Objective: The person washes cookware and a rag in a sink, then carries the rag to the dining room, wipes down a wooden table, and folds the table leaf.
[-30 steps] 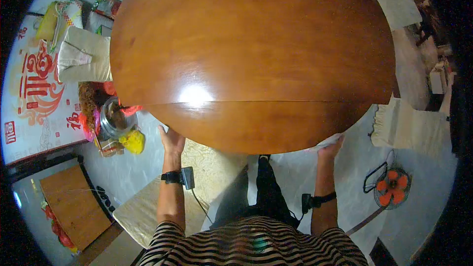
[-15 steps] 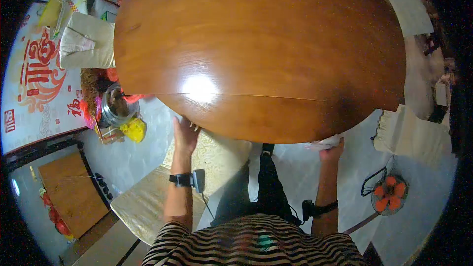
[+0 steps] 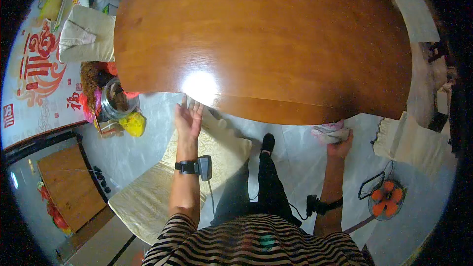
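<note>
A large wooden table (image 3: 266, 44) with a glossy brown top fills the upper middle of the view. Along its near side, a hinged leaf (image 3: 276, 111) tilts down below the seam. My left hand (image 3: 188, 119) is palm up with fingers stretched out, its fingertips at the left end of the leaf's edge; whether they touch the wood is unclear. In my right hand (image 3: 340, 147) is a crumpled pale pink and white cloth (image 3: 329, 132), just below the right part of the leaf's edge.
A cream-covered chair (image 3: 212, 143) stands beside my left arm. Further left are a glass jar (image 3: 117, 101) and a yellow bag (image 3: 133, 124). Another covered chair (image 3: 414, 140) is at right, above a round fan-like object with orange parts (image 3: 387, 199) on the floor.
The leaf has dropped from nearly level to a downward slant. My left hand has turned palm up. My right hand and the cloth have moved slightly right, and more of the cloth shows.
</note>
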{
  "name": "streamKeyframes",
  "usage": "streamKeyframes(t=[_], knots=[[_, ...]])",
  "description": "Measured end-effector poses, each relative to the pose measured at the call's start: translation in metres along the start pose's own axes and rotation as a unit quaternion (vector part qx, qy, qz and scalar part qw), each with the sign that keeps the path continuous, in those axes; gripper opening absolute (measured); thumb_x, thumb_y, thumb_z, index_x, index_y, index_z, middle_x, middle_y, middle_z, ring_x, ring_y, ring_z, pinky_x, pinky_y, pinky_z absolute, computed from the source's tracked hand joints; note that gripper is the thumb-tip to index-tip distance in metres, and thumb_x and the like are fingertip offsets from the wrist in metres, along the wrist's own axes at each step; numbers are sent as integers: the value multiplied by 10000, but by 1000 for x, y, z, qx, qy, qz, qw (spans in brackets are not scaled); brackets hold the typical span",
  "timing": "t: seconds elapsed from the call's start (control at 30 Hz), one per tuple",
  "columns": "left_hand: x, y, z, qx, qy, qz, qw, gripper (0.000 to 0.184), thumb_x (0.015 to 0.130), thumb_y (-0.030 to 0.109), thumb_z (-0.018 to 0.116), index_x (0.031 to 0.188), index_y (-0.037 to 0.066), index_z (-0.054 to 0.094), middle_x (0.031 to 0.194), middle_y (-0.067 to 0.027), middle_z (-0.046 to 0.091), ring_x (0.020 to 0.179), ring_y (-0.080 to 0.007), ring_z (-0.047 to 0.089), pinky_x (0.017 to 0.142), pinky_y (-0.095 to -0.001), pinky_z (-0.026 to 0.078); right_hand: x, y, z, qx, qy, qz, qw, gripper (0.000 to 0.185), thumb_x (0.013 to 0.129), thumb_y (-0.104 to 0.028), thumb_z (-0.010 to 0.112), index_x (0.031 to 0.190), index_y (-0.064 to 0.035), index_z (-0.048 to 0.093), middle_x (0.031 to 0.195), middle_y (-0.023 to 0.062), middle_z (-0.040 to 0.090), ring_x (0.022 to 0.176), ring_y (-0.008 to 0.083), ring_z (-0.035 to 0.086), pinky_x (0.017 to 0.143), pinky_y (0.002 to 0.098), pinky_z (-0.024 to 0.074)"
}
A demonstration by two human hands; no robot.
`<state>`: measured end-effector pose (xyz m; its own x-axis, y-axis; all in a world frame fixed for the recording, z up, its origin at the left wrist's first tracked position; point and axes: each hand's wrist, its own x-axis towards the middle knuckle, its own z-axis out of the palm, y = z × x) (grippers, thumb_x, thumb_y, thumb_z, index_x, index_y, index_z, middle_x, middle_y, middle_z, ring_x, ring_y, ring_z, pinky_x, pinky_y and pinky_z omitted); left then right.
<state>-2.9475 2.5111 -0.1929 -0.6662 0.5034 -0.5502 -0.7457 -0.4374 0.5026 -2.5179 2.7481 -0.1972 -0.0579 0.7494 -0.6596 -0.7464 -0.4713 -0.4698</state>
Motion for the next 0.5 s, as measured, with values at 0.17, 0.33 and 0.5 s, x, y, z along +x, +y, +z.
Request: streamKeyframes(t=[0.17,0.33,0.5], knots=[[21,-3,19,-105,45,6,993,466,968,319,280,1264,-30,370,1390,-233,289,1321,-371,223,1094,-494,187,-2,5,40,-31,-7,-30,999,412,893,-388,449,1144,-71,522,1149,92,562,1072,269,523,965,454,391],[26,-15,30,-78,7,44,996,401,974,254,296,1252,-25,373,1333,-163,391,1258,-296,366,1055,-441,318,34,4,13,-67,-63,-65,994,395,887,-394,454,1105,-76,540,1104,95,576,1031,277,536,924,455,412],[2,-33,45,-67,-10,18,998,373,963,215,341,1261,-5,384,1332,-146,394,1248,-281,378,1037,-423,345,44,0,13,-60,-70,-40,995,343,885,-374,451,1081,-107,542,1073,82,573,978,266,543,844,461,451]])
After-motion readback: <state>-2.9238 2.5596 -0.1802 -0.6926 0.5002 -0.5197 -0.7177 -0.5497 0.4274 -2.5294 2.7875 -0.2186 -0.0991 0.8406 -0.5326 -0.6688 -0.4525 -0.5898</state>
